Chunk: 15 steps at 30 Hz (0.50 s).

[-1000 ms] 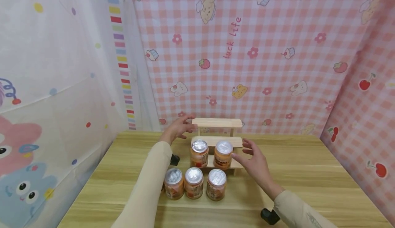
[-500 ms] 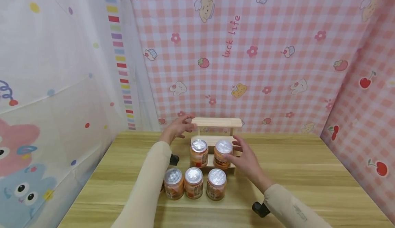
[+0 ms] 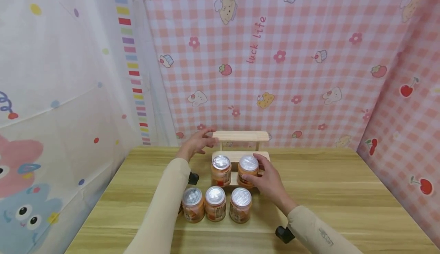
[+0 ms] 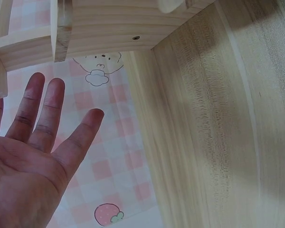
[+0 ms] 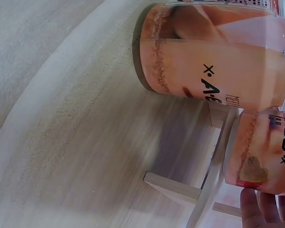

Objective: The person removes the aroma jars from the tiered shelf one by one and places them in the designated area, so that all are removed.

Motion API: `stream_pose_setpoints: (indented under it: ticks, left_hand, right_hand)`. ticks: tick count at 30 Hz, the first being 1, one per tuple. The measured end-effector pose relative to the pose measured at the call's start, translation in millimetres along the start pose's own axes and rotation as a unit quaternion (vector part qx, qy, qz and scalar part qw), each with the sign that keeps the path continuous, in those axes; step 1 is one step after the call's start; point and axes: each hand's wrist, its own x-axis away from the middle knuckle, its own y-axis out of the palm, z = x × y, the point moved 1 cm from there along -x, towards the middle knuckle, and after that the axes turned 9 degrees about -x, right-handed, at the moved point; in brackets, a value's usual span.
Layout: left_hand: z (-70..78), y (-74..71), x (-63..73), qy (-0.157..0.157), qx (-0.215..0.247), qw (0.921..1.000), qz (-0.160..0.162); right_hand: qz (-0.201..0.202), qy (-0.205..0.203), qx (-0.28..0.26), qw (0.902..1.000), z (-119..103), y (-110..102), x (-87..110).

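A small wooden tiered rack (image 3: 240, 135) stands toward the back of the table. On its lowest step sit two orange-labelled jars with silver lids, a left jar (image 3: 221, 172) and a right jar (image 3: 248, 164). My right hand (image 3: 270, 181) grips the right jar, thumb across its front and fingers around the far side. In the right wrist view its fingertips (image 5: 251, 202) press against the jar's label (image 5: 256, 152). My left hand (image 3: 196, 144) is at the left end of the rack's top board, fingers extended; the left wrist view shows its palm (image 4: 19, 175) below the rack's wood.
Several similar jars (image 3: 215, 205) stand in a row on the table in front of the rack, one partly hidden by the left sleeve (image 3: 161, 204). Black wrist pieces (image 3: 285, 234) show at both cuffs. A pink checked cloth (image 3: 302, 78) hangs behind the table (image 3: 326, 193).
My right hand has moved left from beside the right jar, and its thumb and fingers have come around it. The left hand stays at the rack's top board.
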Motion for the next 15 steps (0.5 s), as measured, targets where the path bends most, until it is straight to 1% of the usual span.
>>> stream_pose_setpoints:
  ticks: [10,15]
  left_hand:
    - [1.4,-0.2,0.6,0.003,-0.001,1.0,-0.003]
    - [1.3,-0.4,0.5,0.001,0.004,1.0,-0.007]
  right_hand:
    - [0.009,0.013,0.0,0.9999,-1.3,-2.6,0.4]
    - [0.018,0.012,0.002,0.9998,-2.6,-8.4,1.9]
